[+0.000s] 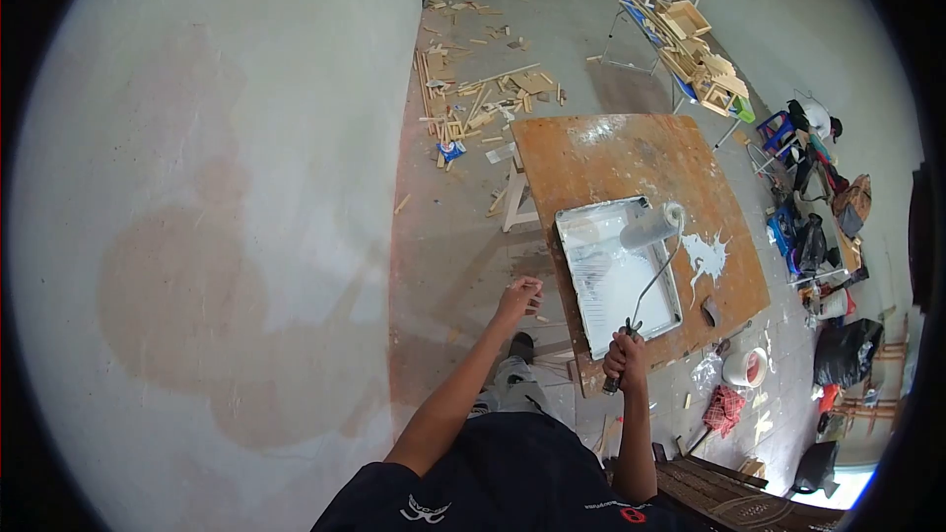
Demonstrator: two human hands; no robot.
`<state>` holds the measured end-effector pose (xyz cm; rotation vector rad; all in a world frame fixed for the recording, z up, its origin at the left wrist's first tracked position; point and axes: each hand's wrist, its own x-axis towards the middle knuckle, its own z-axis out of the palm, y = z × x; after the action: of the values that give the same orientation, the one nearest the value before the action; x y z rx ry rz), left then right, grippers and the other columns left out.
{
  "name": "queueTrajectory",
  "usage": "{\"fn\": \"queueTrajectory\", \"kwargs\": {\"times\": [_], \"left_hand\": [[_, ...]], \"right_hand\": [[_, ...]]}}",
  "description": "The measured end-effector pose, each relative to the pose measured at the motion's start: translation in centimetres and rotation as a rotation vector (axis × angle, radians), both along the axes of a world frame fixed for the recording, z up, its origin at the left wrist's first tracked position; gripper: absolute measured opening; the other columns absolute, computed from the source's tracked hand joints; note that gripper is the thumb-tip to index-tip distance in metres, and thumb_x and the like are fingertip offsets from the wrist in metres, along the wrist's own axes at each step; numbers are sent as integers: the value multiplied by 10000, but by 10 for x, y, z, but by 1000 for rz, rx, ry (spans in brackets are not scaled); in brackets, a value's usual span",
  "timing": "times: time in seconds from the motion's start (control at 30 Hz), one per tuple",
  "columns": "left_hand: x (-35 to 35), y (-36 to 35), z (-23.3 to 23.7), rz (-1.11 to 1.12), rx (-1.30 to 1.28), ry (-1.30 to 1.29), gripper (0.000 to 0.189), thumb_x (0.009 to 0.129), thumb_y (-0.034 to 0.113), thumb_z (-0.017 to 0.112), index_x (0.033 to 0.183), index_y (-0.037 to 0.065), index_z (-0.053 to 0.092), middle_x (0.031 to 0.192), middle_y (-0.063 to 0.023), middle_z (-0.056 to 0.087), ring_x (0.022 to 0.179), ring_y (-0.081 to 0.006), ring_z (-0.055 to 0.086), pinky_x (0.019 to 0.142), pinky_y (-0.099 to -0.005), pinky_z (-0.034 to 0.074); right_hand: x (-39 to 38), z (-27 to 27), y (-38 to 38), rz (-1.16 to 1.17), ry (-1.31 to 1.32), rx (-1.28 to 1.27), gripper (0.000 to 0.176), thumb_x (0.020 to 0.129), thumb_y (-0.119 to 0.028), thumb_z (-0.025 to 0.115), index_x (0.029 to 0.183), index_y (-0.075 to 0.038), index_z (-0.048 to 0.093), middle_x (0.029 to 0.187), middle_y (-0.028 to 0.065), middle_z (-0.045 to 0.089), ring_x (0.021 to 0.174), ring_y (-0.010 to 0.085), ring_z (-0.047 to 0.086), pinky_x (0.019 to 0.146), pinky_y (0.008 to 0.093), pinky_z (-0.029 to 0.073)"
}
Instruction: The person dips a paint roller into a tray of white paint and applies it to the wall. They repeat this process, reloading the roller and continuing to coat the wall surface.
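Note:
My right hand (625, 359) is wrapped round the handle of a paint roller (652, 227). The roller's pale, paint-covered sleeve lies over the upper part of a paint tray (594, 310), and its bent wire frame runs down to my fist. White paint (633, 288) fills the lower part of the tray, with roller marks on its left side. My left hand (522, 298) hangs beside the board's left edge, fingers loosely bent and apart, holding nothing. Under the tray is a paint-stained wooden board (631, 158), with a white paint splash (706, 258) to the tray's right.
A pale wall (266, 187) rises close on my left. Wood scraps (488, 103) litter the floor ahead. A far table (680, 59) carries wooden pieces. To the right are a white bucket (745, 367), a red checked cloth (724, 411) and black bags (847, 353).

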<state>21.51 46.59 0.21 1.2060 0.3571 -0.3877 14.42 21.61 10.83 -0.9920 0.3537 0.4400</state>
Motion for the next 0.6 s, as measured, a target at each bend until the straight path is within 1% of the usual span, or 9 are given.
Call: {"fn": "queueTrajectory", "kwargs": {"times": [0.03, 0.13, 0.23, 0.37, 0.53, 0.6], "left_hand": [[-1, 1, 1, 1, 3, 2, 225, 879, 286, 576, 1014, 106, 574, 846, -28, 587, 713, -122, 578, 645, -278, 497], [-2, 0, 2, 2, 5, 16, 228, 881, 283, 570, 1024, 105, 570, 843, -31, 586, 712, -124, 579, 642, -277, 497], [-2, -3, -1, -8, -1, 9, 236, 881, 280, 569, 1040, 105, 564, 842, -33, 585, 713, -123, 580, 641, -275, 498], [-3, -4, -2, -30, -7, 10, 242, 879, 280, 569, 1042, 101, 563, 842, -30, 584, 723, -123, 583, 647, -274, 499], [-4, -4, 15, -26, -21, -8, 237, 885, 286, 556, 1035, 104, 572, 846, -21, 584, 737, -119, 583, 657, -275, 499], [3, -4, 26, -26, -32, -31, 233, 888, 284, 549, 1038, 108, 573, 850, -17, 586, 739, -116, 583, 659, -273, 498]], "right_hand": [[0, 0, 0, -2, 6, -5, 157, 866, -103, 514, 753, -149, 415, 450, -49, 271, 310, 55, 235, 264, 229, 208], [-1, -2, 2, 9, 12, -67, 167, 864, -99, 522, 744, -144, 416, 454, -46, 284, 312, 57, 244, 267, 231, 214], [-2, -3, 6, 19, 12, -112, 239, 877, -112, 505, 683, -149, 370, 446, -46, 271, 306, 55, 237, 260, 229, 207], [-3, -7, 8, 22, 13, -124, 210, 875, -112, 508, 713, -148, 380, 449, -44, 276, 308, 57, 237, 263, 231, 204], [-3, 13, 13, 36, -18, -136, 199, 883, -119, 499, 728, -145, 377, 447, -43, 274, 306, 60, 231, 265, 234, 199], [-2, 22, 11, 25, -38, -101, 218, 894, -149, 489, 711, -143, 371, 438, -40, 263, 299, 62, 226, 261, 236, 199]]}}
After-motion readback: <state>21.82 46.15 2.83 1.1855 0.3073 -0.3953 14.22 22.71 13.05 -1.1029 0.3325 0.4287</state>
